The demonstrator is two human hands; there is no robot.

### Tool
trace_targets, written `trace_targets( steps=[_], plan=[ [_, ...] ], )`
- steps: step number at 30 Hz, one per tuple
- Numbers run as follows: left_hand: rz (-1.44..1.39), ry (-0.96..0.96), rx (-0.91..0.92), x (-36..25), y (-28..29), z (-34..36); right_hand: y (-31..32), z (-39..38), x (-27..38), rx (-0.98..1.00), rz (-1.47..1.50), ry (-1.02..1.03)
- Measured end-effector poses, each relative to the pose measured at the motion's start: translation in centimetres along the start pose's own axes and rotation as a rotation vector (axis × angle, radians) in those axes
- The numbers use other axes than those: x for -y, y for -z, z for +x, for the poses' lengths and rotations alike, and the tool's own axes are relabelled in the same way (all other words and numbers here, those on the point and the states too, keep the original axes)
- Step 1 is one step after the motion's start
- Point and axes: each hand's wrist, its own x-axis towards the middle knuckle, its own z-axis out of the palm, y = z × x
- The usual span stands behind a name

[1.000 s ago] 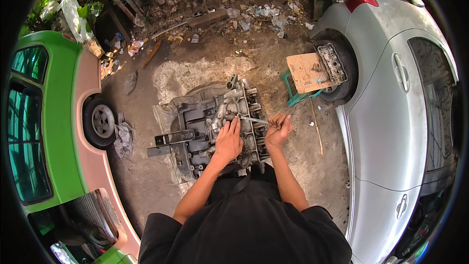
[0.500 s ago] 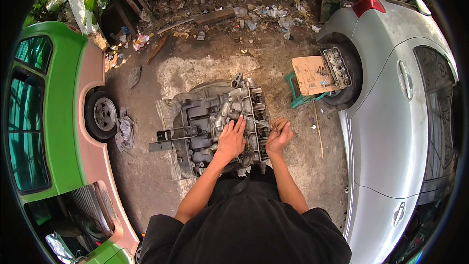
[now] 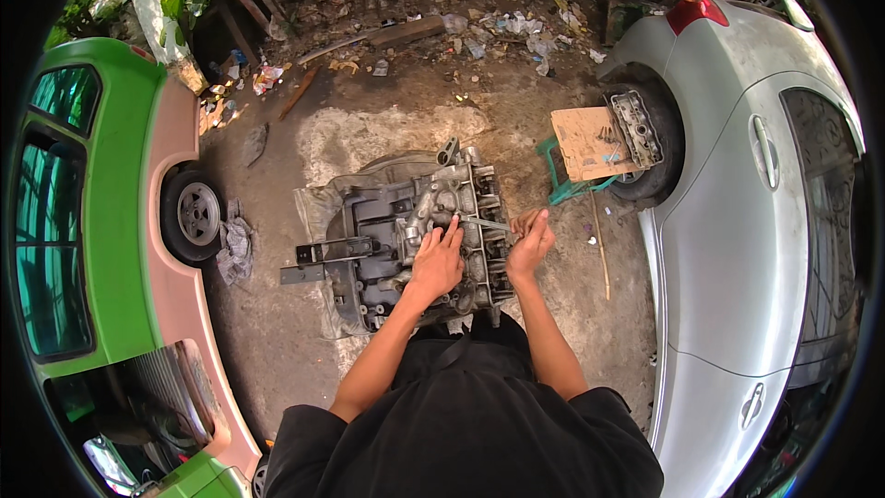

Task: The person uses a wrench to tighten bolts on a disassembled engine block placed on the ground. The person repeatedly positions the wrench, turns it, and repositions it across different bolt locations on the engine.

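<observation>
A grey metal engine block (image 3: 369, 206) lies on the ground in front of me, its top covered with castings and bolt holes. Across its right half reaches a slim silver wrench (image 3: 484, 223). My right hand (image 3: 529, 246) is closed round the outer end of the wrench, just past the block's right edge. Over the middle of the block lies my left hand (image 3: 438, 263), fingers stretched out. Its fingertips touch the block beside the wrench's inner end, and they partly hide what the wrench sits on.
A green stool (image 3: 559, 189) with a cardboard sheet (image 3: 583, 149) and a metal engine part (image 3: 635, 132) stands at the far right. A silver car (image 3: 719, 249) flanks the right, a green and pink vehicle (image 3: 115, 212) the left. Litter (image 3: 521, 26) lies along the back.
My right hand has moved slightly away from me and to the right, swinging the wrench's outer end a little farther off. My left hand stays in place.
</observation>
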Motion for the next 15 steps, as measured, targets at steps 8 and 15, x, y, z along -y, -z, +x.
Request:
trace_targets(
  steps=[8, 15],
  plan=[
    [-0.002, -0.028, -0.005, 0.4, -0.4, 0.1, 1.1, -0.5, -0.1, 0.062, 0.001, 0.007],
    [-0.126, -0.028, -0.041, -0.2, 1.9, 0.0, 0.7, 1.3, 0.0, 0.046, 0.039, -0.068]
  ],
)
